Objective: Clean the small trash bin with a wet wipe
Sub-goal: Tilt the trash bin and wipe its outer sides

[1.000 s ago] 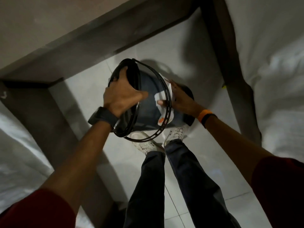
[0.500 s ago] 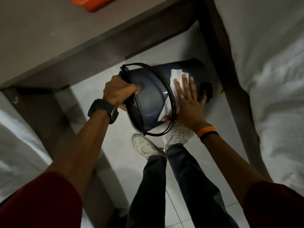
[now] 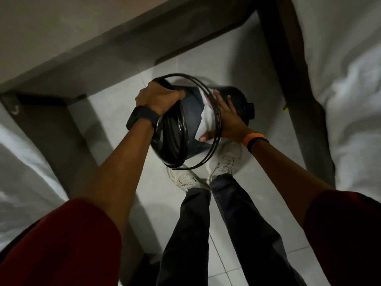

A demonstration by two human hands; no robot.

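The bin is held off the floor, tipped on its side, exposing its wall. The left hand grips the rim to steady it. The right hand, fingers spread, presses the wipe flat against the wall.

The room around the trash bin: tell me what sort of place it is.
Probably a bedroom. White bedding lies at the right and more at the left edge, a wooden table stands between them, and the floor is pale tile.
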